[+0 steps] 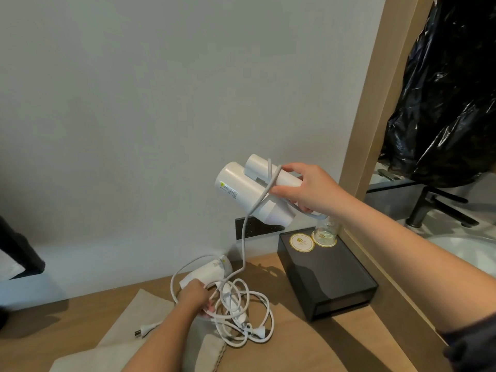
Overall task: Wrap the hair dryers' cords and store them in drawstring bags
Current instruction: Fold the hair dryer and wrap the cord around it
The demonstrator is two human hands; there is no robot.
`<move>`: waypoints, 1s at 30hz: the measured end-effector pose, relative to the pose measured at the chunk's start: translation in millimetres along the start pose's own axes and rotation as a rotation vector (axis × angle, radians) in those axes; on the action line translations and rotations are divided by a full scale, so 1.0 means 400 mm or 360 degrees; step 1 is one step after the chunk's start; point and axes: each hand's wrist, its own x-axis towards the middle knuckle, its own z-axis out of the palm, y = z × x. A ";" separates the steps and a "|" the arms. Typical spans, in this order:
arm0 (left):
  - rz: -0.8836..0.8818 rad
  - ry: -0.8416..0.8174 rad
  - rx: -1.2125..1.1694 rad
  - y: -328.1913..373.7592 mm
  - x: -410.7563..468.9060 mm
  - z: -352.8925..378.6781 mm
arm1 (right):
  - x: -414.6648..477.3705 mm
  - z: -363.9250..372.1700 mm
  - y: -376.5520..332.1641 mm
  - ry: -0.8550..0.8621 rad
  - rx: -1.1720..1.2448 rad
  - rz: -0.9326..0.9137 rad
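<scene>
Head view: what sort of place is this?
Likely a hotel room vanity: black faucet beside a white basin, a glass and printed coasters on a black box, and a raised hair dryer matching the second hair dryer on the wooden counter.

Your single head camera looks forward and down, close over the worktop (335, 342), facing the wall (134, 103).

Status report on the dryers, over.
Right hand holds one dryer up, cord partly wrapped, rest trailing to the table. Left hand grips second dryer by the bag. Loose cords tangled there.
</scene>
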 end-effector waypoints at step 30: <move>0.1102 -0.0333 -0.0693 0.256 -0.182 0.021 | 0.013 0.052 -0.028 -0.0006 0.0032 -0.0112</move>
